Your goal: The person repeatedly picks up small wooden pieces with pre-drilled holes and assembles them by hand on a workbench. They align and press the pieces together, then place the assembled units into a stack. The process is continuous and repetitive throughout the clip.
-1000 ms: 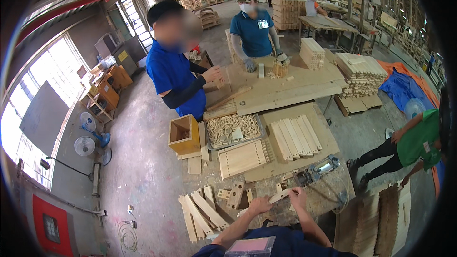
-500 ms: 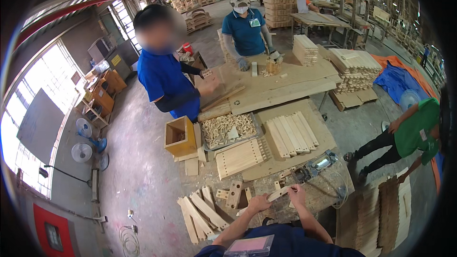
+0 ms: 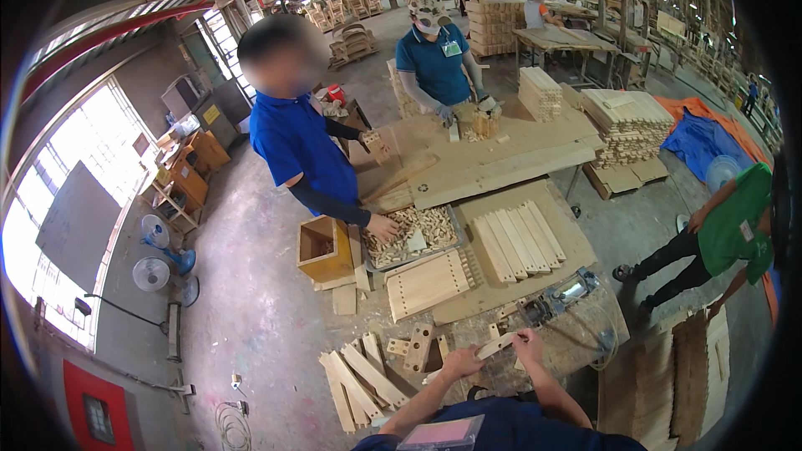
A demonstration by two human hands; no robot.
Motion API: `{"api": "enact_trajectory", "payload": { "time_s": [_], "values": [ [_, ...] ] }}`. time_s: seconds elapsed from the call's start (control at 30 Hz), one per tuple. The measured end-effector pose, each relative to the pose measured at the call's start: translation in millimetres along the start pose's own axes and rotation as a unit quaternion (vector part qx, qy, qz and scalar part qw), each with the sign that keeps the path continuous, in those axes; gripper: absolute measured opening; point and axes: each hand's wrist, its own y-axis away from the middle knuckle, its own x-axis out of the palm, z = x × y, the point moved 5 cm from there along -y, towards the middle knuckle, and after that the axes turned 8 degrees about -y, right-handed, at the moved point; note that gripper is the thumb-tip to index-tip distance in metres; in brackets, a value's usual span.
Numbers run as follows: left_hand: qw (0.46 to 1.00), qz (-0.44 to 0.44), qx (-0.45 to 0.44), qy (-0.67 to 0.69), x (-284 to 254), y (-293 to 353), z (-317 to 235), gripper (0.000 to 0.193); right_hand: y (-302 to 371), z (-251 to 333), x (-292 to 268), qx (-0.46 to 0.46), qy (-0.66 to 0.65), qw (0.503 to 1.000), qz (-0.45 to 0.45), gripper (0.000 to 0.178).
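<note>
Large workshop hall spreads out beyond your worn workbench, with stacked timber and several other people farther off. Your own grip is at the near edge of this bench. Your left hand closes on one end of a short wooden strip, and your right hand pinches the other end, so the piece is held between the two, slightly tilted, with a dark mark or hole showing near its middle.

To judge from this, the work on this one piece is under way and not finished, because it is in both hands and not laid down. To the left of your grip, loose strips lie fanned out, perhaps waiting for their turn, but I cannot tell this surely. Just left of your left hand are drilled blocks. Ahead of your grip, longer slats lie in a neat row; they look orderly, yet whether they are done I cannot tell. Beside them are boards with holes along the edges. Farther ahead and left, a co-worker's hand reaches into the pegs. A metal device stands ahead and right of your grip.
</note>
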Motion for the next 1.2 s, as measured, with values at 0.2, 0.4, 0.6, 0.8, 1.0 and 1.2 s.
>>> {"api": "enact_trajectory", "payload": {
  "time_s": [0.2,0.4,0.6,0.8,1.0,1.2],
  "values": [
    [1.0,0.002,-0.001,-0.01,0.6,3.3,2.2,0.065,1.8,-3.5,3.7,0.004,-0.003,1.0,0.009,0.025],
    [1.0,-0.001,0.008,-0.018,0.7,2.7,-0.8,0.067,1.8,-5.0,-0.7,0.0,0.005,1.0,-0.005,0.026],
    [1.0,0.001,0.005,-0.024,1.5,2.4,2.6,0.066,5.1,-4.8,2.0,0.02,-0.017,1.0,-0.003,0.03],
    [1.0,-0.011,0.015,-0.017,-1.3,-0.5,1.7,0.066,0.6,-7.5,0.5,0.017,-0.007,1.0,-0.004,0.032],
    [0.982,0.156,0.014,-0.104,1.2,6.6,12.7,0.065,20.6,-15.6,15.4,-0.009,-0.056,0.998,0.024,0.029],
    [0.996,0.082,-0.003,-0.023,9.4,14.7,-3.2,0.067,14.1,-22.0,-6.9,0.005,0.009,1.0,0.012,0.029]
  ]
}}
